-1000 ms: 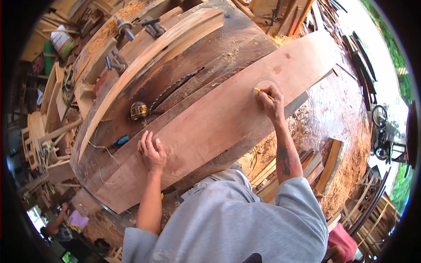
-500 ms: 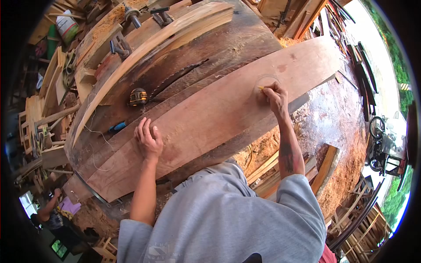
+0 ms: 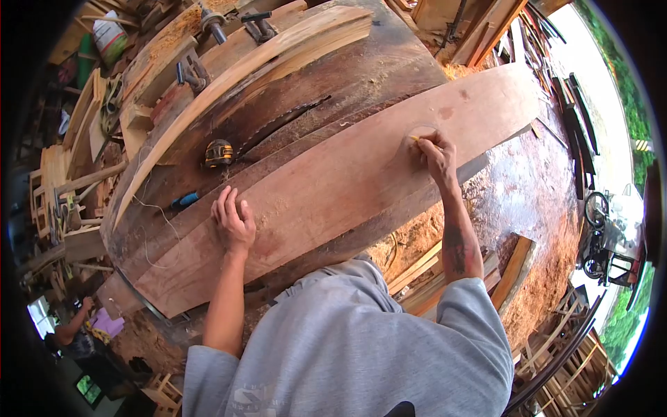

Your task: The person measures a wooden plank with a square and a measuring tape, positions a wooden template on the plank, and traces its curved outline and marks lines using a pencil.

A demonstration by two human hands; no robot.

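Note:
A long reddish-brown board lies slantwise across the workbench. My left hand rests on its near-left part, palm down with the fingers stretched over the upper edge. Toward the board's far right end, my right hand pinches a short yellow pencil, its tip on the wood. A faint curved pencil line shows around that tip. Most of the pencil is hidden by my fingers.
Beyond the board are a yellow-black tape measure, a blue-handled tool, a loose string and a curved timber with clamps. Another person is at lower left. Offcuts and sawdust lie around.
The whole view has shifted slightly. My right hand keeps the pencil on the board at the curved line, with only a slight movement. My left hand stays in place on the board.

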